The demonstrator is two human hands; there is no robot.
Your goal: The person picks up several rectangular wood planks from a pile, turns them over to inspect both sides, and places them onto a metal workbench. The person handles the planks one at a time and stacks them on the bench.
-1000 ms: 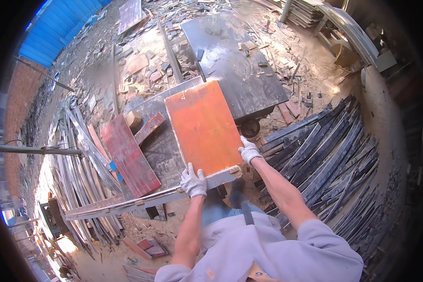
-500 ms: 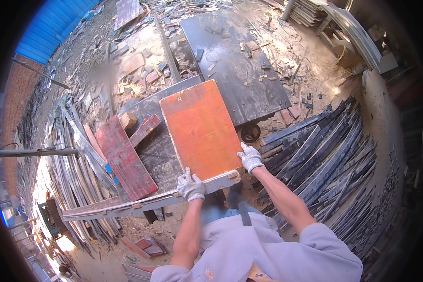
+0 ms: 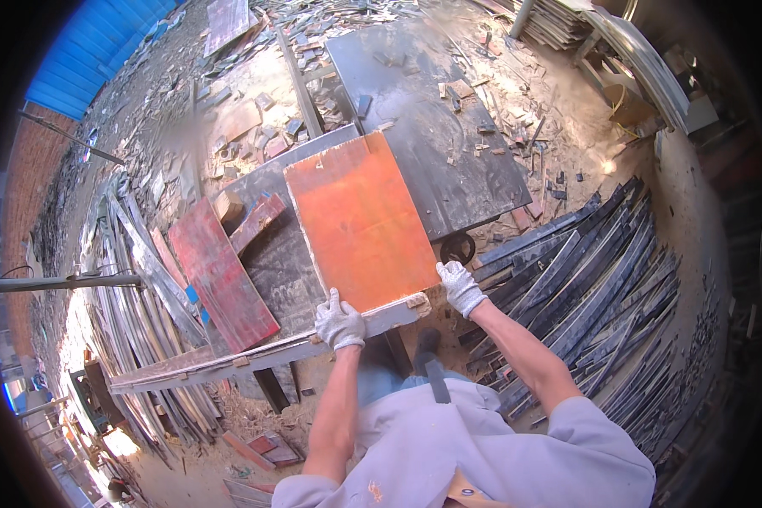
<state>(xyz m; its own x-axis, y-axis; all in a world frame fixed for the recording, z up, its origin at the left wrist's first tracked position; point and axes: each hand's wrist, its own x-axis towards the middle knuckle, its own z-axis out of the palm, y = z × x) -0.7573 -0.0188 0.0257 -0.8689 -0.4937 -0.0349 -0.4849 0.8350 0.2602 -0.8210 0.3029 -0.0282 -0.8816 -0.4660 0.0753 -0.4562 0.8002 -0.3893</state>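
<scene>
A flat orange board (image 3: 368,224) with pale, chipped edges lies on the dark work table (image 3: 284,292) in front of me. Gloved in white, my left hand (image 3: 339,322) grips its near left corner, index finger pointing forward along the side. My right hand (image 3: 461,289), in a matching glove, is closed at the near right corner, with the fingertips against the side edge. The undersides of both hands' grips are hidden. Left of the orange board, a worn red board (image 3: 222,275) rests on the table, beside a narrower reddish offcut (image 3: 257,222) and a small wood block (image 3: 227,206).
A larger dark panel (image 3: 432,127) bearing scraps extends beyond the table, with a dark wheel (image 3: 458,247) at its near edge. Long dark strips (image 3: 580,288) are heaped on the right, pale strips (image 3: 148,313) on the left. A metal pole (image 3: 63,283) juts in from the left.
The orange board sits slightly farther forward in view, though the whole view has also shifted a little. My right hand is slightly farther right; both hands stay at the near corners.
</scene>
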